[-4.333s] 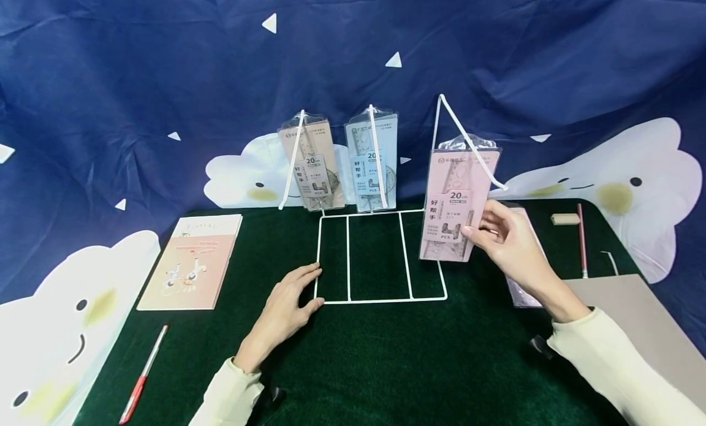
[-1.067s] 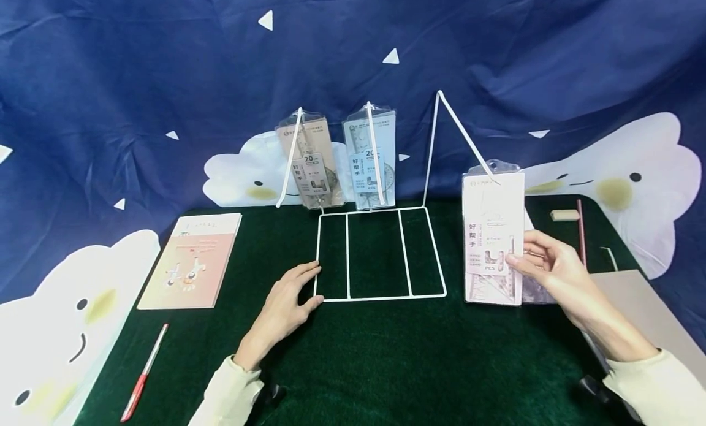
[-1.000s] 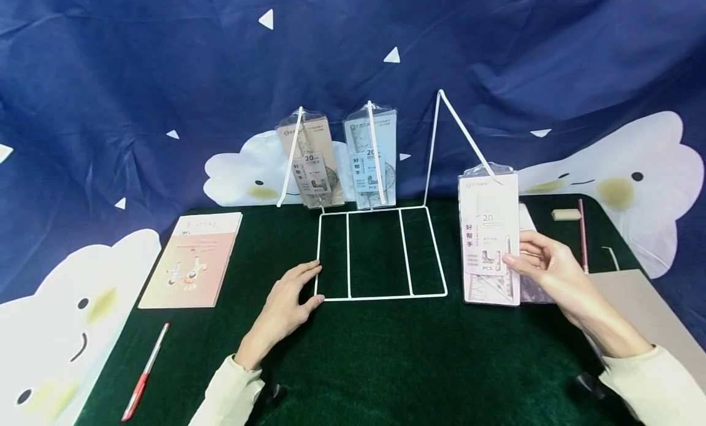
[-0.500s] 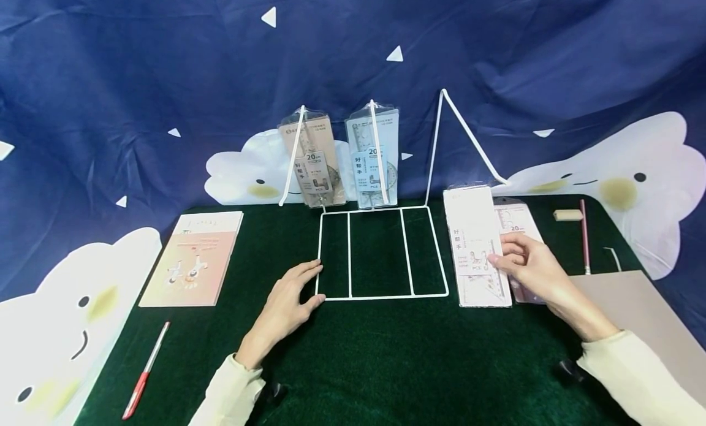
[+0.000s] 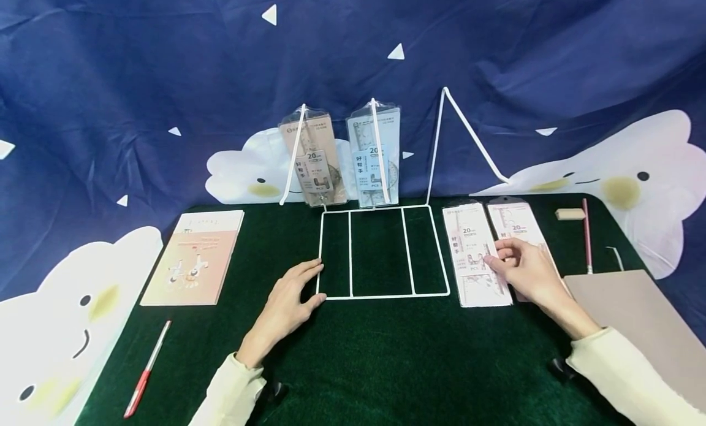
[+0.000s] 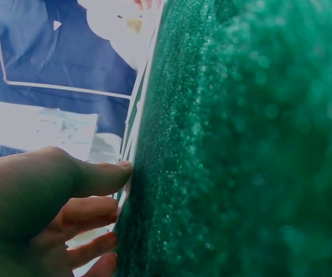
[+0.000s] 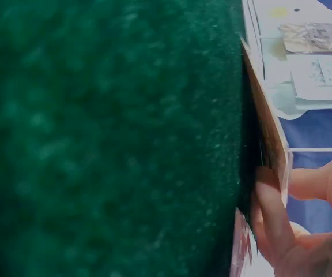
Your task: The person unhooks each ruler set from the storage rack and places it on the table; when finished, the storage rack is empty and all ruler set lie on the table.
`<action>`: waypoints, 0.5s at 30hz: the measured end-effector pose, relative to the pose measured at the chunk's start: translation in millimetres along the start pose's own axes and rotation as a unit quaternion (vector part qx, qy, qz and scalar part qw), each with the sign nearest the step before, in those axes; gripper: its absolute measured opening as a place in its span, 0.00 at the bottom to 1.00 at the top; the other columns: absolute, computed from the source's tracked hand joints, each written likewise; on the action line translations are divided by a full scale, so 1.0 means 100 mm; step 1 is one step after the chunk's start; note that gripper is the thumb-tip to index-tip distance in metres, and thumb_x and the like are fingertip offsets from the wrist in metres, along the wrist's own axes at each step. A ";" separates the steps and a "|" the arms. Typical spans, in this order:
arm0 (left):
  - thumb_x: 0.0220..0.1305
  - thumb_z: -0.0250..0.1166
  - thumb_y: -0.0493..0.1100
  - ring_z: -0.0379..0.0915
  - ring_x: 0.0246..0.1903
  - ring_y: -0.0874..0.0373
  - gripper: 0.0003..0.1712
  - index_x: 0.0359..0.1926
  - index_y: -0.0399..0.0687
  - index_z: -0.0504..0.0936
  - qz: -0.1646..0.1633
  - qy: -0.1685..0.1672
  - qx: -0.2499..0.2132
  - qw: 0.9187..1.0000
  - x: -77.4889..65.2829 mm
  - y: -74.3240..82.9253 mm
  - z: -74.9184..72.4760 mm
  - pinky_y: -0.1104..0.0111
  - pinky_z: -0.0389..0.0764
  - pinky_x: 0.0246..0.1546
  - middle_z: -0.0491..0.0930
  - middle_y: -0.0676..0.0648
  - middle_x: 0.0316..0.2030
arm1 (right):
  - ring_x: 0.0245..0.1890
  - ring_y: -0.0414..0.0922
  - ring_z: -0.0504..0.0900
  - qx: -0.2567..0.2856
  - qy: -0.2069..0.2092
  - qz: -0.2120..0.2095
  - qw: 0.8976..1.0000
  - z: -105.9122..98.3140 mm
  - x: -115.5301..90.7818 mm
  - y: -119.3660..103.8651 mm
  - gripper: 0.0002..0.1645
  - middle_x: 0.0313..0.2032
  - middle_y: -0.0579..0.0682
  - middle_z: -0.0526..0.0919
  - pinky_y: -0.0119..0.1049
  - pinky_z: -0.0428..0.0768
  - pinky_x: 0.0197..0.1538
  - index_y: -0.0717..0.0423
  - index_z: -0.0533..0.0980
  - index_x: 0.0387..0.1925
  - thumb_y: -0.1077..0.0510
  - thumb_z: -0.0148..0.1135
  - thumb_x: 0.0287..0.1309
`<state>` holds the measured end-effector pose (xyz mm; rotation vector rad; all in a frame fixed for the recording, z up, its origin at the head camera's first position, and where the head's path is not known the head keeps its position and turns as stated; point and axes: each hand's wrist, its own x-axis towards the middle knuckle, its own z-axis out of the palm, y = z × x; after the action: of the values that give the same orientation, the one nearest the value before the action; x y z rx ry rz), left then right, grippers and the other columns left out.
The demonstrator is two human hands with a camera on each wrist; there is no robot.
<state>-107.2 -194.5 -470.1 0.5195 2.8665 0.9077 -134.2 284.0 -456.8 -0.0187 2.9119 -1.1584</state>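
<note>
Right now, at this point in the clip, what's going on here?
A person's right hand pinches a pink ruler-set packet low at the green tabletop, beside a second pink packet. The left hand touches the left edge of a white wire rack. A brown packet and a blue packet hang on the rack; its right hook is bare.
</note>
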 end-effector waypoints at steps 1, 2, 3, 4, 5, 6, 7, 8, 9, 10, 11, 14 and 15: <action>0.71 0.70 0.48 0.59 0.75 0.48 0.35 0.75 0.48 0.72 0.001 0.000 0.000 1.000 0.00 0.00 0.00 0.39 0.63 0.71 0.66 0.50 0.76 | 0.31 0.40 0.80 -0.015 0.008 -0.006 1.000 0.00 0.00 0.00 0.26 0.39 0.57 0.85 0.30 0.74 0.32 0.67 0.79 0.53 0.49 0.70 0.68; 0.71 0.70 0.48 0.59 0.75 0.48 0.35 0.75 0.48 0.72 0.002 0.000 0.000 1.000 0.00 0.00 0.00 0.39 0.63 0.71 0.66 0.50 0.76 | 0.30 0.40 0.80 -0.027 0.013 -0.011 0.999 -0.01 -0.01 -0.01 0.26 0.37 0.56 0.86 0.33 0.74 0.32 0.66 0.79 0.53 0.48 0.70 0.67; 0.71 0.70 0.48 0.59 0.75 0.48 0.35 0.75 0.47 0.72 0.003 0.000 0.000 1.000 0.00 0.00 0.00 0.39 0.63 0.71 0.66 0.50 0.76 | 0.30 0.40 0.80 -0.039 0.020 -0.018 0.999 -0.01 -0.01 -0.01 0.25 0.36 0.54 0.86 0.35 0.73 0.33 0.65 0.80 0.52 0.48 0.71 0.67; 0.71 0.70 0.48 0.59 0.75 0.48 0.35 0.75 0.47 0.72 0.004 0.001 0.000 1.000 0.00 0.00 0.01 0.39 0.63 0.71 0.66 0.50 0.76 | 0.29 0.40 0.81 -0.047 0.028 -0.025 0.998 -0.02 -0.02 -0.01 0.25 0.35 0.54 0.87 0.37 0.72 0.33 0.65 0.80 0.52 0.48 0.71 0.66; 0.71 0.70 0.48 0.59 0.75 0.48 0.35 0.75 0.47 0.72 0.004 0.001 0.000 1.000 0.00 0.00 0.01 0.40 0.63 0.71 0.66 0.50 0.76 | 0.29 0.40 0.81 -0.057 0.038 -0.031 0.997 -0.03 -0.02 -0.01 0.25 0.34 0.53 0.87 0.39 0.72 0.33 0.64 0.81 0.52 0.48 0.72 0.65; 0.71 0.70 0.48 0.59 0.75 0.48 0.35 0.75 0.47 0.72 0.004 0.001 0.000 1.000 0.00 0.00 0.01 0.40 0.63 0.71 0.66 0.50 0.76 | 0.29 0.39 0.82 -0.063 0.049 -0.040 0.996 -0.04 -0.03 -0.02 0.24 0.34 0.53 0.88 0.40 0.71 0.34 0.63 0.82 0.51 0.48 0.73 0.64; 0.71 0.70 0.48 0.59 0.75 0.48 0.35 0.75 0.47 0.72 0.005 0.001 0.000 1.000 0.01 0.00 0.01 0.40 0.63 0.71 0.66 0.50 0.76 | 0.29 0.38 0.82 -0.067 0.060 -0.046 0.995 -0.05 -0.03 -0.02 0.24 0.34 0.52 0.88 0.40 0.71 0.34 0.62 0.82 0.51 0.48 0.74 0.63; 0.71 0.70 0.48 0.59 0.75 0.48 0.35 0.75 0.47 0.72 0.004 0.001 -0.001 1.000 0.00 0.00 0.01 0.40 0.63 0.71 0.66 0.50 0.76 | 0.29 0.37 0.82 -0.068 0.067 -0.052 0.994 -0.05 -0.03 -0.02 0.24 0.34 0.52 0.88 0.40 0.71 0.34 0.62 0.83 0.51 0.49 0.74 0.63; 0.71 0.70 0.48 0.60 0.75 0.48 0.35 0.75 0.47 0.72 0.005 0.001 -0.001 1.000 0.00 0.00 0.01 0.39 0.63 0.71 0.66 0.49 0.76 | 0.29 0.36 0.82 -0.067 0.073 -0.058 0.993 -0.06 -0.03 -0.02 0.23 0.35 0.52 0.89 0.39 0.71 0.33 0.61 0.83 0.51 0.50 0.75 0.62; 0.71 0.70 0.48 0.60 0.75 0.48 0.35 0.75 0.47 0.72 0.005 0.002 0.000 1.000 0.00 0.00 0.00 0.39 0.63 0.71 0.66 0.49 0.76 | 0.29 0.35 0.82 -0.066 0.079 -0.064 0.993 -0.06 -0.03 -0.03 0.23 0.35 0.52 0.89 0.37 0.72 0.32 0.61 0.83 0.51 0.50 0.75 0.62; 0.71 0.70 0.48 0.60 0.75 0.48 0.35 0.75 0.47 0.72 0.004 0.001 0.000 1.000 0.00 0.00 0.00 0.39 0.63 0.71 0.66 0.49 0.76 | 0.29 0.34 0.81 -0.063 0.082 -0.067 0.992 -0.06 -0.03 -0.03 0.22 0.35 0.52 0.89 0.35 0.72 0.32 0.60 0.83 0.51 0.51 0.76 0.61; 0.71 0.70 0.48 0.60 0.75 0.48 0.35 0.75 0.47 0.72 0.003 0.001 0.000 1.000 0.00 0.00 0.00 0.39 0.63 0.71 0.66 0.49 0.76 | 0.29 0.35 0.81 -0.042 0.076 -0.082 0.993 -0.03 -0.03 -0.07 0.20 0.36 0.52 0.88 0.27 0.73 0.32 0.59 0.83 0.51 0.53 0.76 0.61; 0.71 0.70 0.48 0.60 0.75 0.48 0.35 0.75 0.47 0.72 0.003 0.001 0.000 1.000 0.00 0.00 0.00 0.39 0.63 0.71 0.66 0.49 0.76 | 0.28 0.35 0.81 -0.033 0.074 -0.087 0.993 -0.02 -0.04 -0.10 0.19 0.35 0.51 0.88 0.24 0.73 0.32 0.59 0.83 0.50 0.53 0.76 0.61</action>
<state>-106.9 -194.2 -470.0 0.5267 2.8683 0.9093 -130.6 278.5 -448.8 -0.1988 3.1324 -1.1284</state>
